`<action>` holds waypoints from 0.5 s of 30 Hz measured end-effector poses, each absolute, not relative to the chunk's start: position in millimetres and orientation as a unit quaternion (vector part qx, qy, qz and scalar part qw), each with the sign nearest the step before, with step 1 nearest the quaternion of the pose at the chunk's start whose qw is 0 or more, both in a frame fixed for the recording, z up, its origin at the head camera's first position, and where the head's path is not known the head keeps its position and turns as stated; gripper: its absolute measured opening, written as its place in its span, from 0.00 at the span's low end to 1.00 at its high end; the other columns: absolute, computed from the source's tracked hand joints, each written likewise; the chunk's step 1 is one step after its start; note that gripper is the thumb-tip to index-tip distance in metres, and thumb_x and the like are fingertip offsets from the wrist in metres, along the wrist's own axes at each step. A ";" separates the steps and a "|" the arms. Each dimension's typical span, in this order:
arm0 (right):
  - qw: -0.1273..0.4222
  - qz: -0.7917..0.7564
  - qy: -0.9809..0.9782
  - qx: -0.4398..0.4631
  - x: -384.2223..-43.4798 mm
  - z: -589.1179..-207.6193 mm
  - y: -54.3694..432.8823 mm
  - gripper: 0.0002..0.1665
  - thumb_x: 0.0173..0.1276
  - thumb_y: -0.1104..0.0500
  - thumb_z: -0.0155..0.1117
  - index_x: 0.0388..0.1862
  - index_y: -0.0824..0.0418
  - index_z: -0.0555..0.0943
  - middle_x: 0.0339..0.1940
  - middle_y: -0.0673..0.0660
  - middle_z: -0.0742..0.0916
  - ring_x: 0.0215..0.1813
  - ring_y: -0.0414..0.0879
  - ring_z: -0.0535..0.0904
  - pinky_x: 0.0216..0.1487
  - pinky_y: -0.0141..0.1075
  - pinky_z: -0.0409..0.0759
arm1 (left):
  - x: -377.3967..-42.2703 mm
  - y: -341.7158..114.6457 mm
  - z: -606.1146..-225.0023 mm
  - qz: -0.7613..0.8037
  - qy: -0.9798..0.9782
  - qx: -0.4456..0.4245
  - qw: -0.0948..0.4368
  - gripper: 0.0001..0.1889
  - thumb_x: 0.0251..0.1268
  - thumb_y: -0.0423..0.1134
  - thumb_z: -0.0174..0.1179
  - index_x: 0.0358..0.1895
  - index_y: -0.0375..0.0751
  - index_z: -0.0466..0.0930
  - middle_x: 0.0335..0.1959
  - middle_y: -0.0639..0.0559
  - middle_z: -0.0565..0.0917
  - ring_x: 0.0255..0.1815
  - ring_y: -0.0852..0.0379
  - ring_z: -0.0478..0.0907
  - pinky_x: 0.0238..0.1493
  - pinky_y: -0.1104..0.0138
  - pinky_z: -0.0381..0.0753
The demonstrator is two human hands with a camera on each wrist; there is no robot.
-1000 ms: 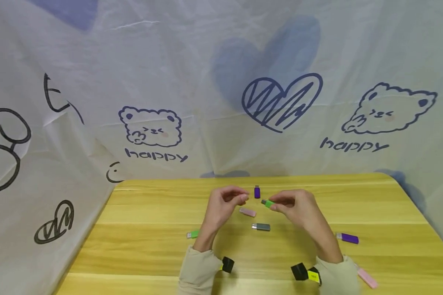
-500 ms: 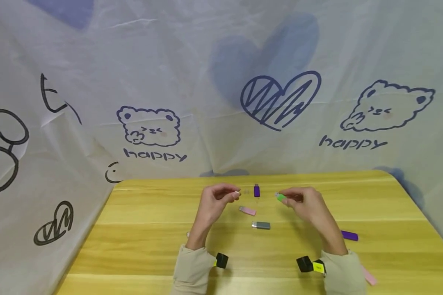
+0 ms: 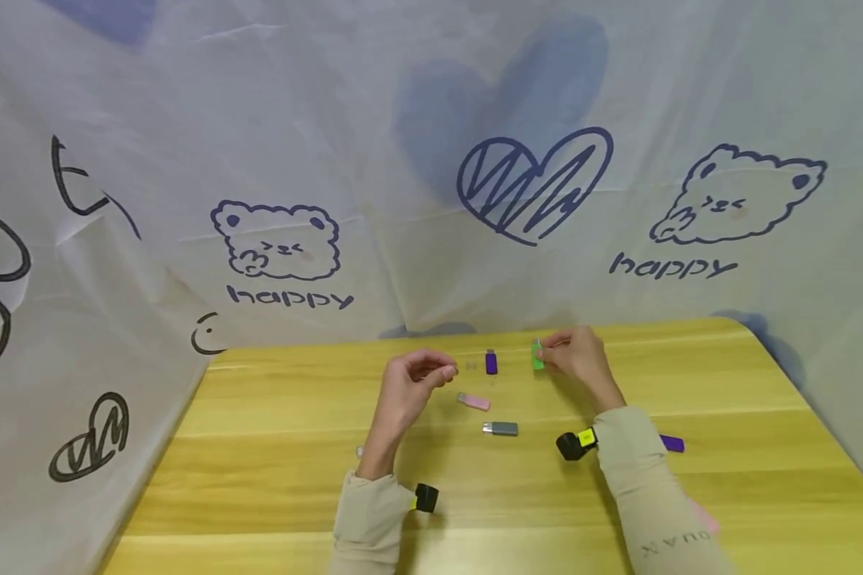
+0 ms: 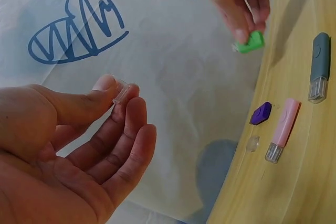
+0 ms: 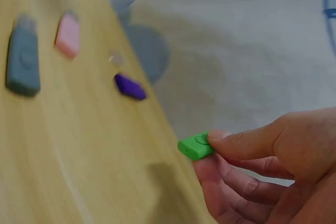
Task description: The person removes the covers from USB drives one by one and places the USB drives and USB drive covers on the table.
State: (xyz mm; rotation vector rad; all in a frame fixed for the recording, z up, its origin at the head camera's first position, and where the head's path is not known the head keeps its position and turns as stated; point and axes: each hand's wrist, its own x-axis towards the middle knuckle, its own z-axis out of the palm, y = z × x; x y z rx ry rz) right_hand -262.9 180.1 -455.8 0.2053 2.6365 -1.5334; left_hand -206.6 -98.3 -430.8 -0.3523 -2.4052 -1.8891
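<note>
My left hand (image 3: 405, 391) pinches a small clear plastic cap (image 4: 121, 92) between thumb and forefinger, above the table. Over the back of the table, my right hand (image 3: 581, 366) holds a green USB stick (image 3: 537, 354) between thumb and fingertips, its metal plug pointing away. Between the hands lies a purple USB stick (image 3: 491, 362), with another clear cap (image 4: 253, 144) beside it. Nearer to me are a pink USB stick (image 3: 473, 401) and a grey USB stick (image 3: 500, 429), both with clear caps on.
A second purple USB stick (image 3: 672, 443) lies by the right sleeve, which partly covers a second pink one (image 3: 706, 517). Behind the left wrist only the end of another USB stick (image 3: 360, 452) shows. A printed cloth (image 3: 280, 160) hangs behind the wooden table (image 3: 259, 479).
My right hand has carried the green USB stick away from my left hand, rightward and toward the back edge, turning its plug away from me. My left hand has drawn left with the clear cap.
</note>
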 end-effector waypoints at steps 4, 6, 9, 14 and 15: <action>0.048 -0.479 0.873 0.077 -278.4 -463.2 178.4 0.16 0.67 0.62 0.73 0.48 0.73 0.86 0.37 0.66 0.90 0.35 0.55 0.88 0.36 0.39 0.87 | -208.8 -98.6 -429.5 -0.611 -0.781 -0.120 0.034 0.03 0.67 0.27 0.67 0.41 0.33 0.88 0.37 0.43 0.89 0.39 0.47 0.87 0.44 0.65 0.86; 0.050 -0.474 0.876 0.077 -283.9 -466.5 178.4 0.16 0.66 0.62 0.74 0.47 0.73 0.86 0.35 0.64 0.90 0.32 0.51 0.88 0.34 0.38 0.87 | -209.0 -99.0 -429.7 -0.611 -0.782 -0.123 0.033 0.03 0.67 0.27 0.67 0.41 0.32 0.88 0.38 0.42 0.89 0.40 0.48 0.87 0.44 0.65 0.86; 0.057 -0.460 0.883 0.076 -289.1 -469.1 178.2 0.16 0.65 0.61 0.74 0.45 0.73 0.87 0.32 0.62 0.90 0.29 0.47 0.86 0.32 0.34 0.85 | -208.9 -100.1 -429.8 -0.610 -0.782 -0.124 0.031 0.03 0.67 0.27 0.67 0.41 0.33 0.88 0.38 0.43 0.89 0.40 0.48 0.87 0.45 0.61 0.87; 0.058 -0.421 0.903 0.063 -291.0 -471.4 177.3 0.15 0.65 0.59 0.75 0.41 0.72 0.89 0.28 0.60 0.90 0.28 0.47 0.84 0.29 0.32 0.79 | -207.2 -101.7 -429.4 -0.606 -0.785 -0.124 0.033 0.03 0.67 0.29 0.67 0.41 0.35 0.89 0.38 0.44 0.89 0.39 0.48 0.86 0.46 0.55 0.86; 0.056 -0.411 0.908 0.060 -290.7 -472.2 176.9 0.15 0.65 0.58 0.75 0.40 0.71 0.89 0.28 0.59 0.90 0.28 0.47 0.84 0.29 0.32 0.78 | -206.6 -102.1 -429.5 -0.602 -0.788 -0.125 0.035 0.03 0.67 0.29 0.67 0.41 0.36 0.89 0.38 0.45 0.89 0.39 0.49 0.86 0.46 0.56 0.86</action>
